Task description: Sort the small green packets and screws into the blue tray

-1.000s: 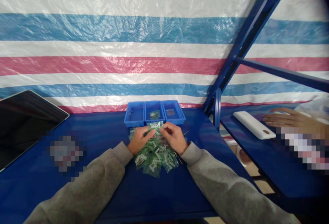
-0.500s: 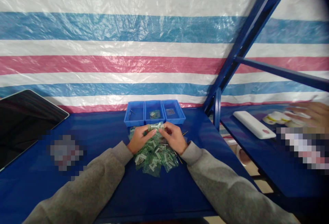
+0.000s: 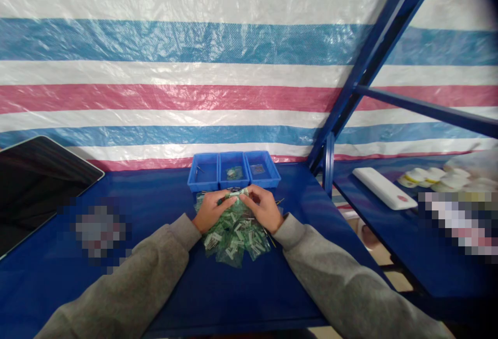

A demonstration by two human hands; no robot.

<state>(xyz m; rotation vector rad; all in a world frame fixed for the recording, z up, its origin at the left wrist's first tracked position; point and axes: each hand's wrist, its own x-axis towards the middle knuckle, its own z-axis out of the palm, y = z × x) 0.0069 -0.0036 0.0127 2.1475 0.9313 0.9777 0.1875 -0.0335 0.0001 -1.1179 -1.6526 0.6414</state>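
Between the fingertips of both hands is a small clear greenish plastic bag (image 3: 238,193), with something pale inside it. My left hand (image 3: 212,209) pinches its left side, and my right hand (image 3: 265,208) pinches its right side. Below and around the hands lies a pile of similar small plastic bags (image 3: 234,251), holding white pieces and thin metal screws or pins. Three joined blue bins stand just beyond: the left bin (image 3: 206,179) has a few thin pieces, the middle bin (image 3: 233,183) a greenish bag, and the right bin (image 3: 267,177) a small clear packet.
A dark-screened tablet or monitor (image 3: 42,183) stands at the left, near a blurred-out item (image 3: 99,230). Thin yellow-tipped sticks (image 3: 280,201) poke out right of the pile. Past the blue metal frame (image 3: 329,163), another table holds a white power bank (image 3: 383,188) and white-yellow rolls (image 3: 418,177).
The small bag between my fingers has tipped or folded and shows less of its surface. Another person's hand at the far right has left the view.
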